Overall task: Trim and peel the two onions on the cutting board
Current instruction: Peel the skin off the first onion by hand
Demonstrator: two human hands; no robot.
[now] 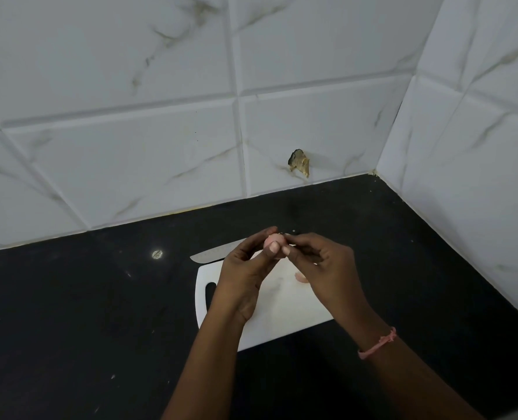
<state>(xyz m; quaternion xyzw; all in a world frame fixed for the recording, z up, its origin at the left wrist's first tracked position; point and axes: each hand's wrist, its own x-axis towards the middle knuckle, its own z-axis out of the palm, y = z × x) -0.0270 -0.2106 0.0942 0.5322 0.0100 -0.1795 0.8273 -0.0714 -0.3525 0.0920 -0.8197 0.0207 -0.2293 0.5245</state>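
1 wide black stone countertop (100, 313) is being overlooked by white marbled wall tiles (130, 116), and on it a white plastic cutting board with a handle slot (294, 310) is lying. Just behind the board's far edge a long steel knife blade (212, 254) is resting, untouched. Above the board, a small pale pink onion (273, 239) is being held up in the air, not on the board. It is being pinched by the curled thumb and fingers of the left hand (245, 277), while the right hand (321, 265) is pinching at its right side, seemingly at a strip of skin. A small pinkish scrap of peel (300, 277) is lying on the board below the right hand. Only 1 onion is being shown; the 2nd cannot be found.

The onion is judged light, firm and slick once bared, with papery skin that is likely to tear. It is best being gripped round its middle, with the loose skin edge being taken at the trimmed end.
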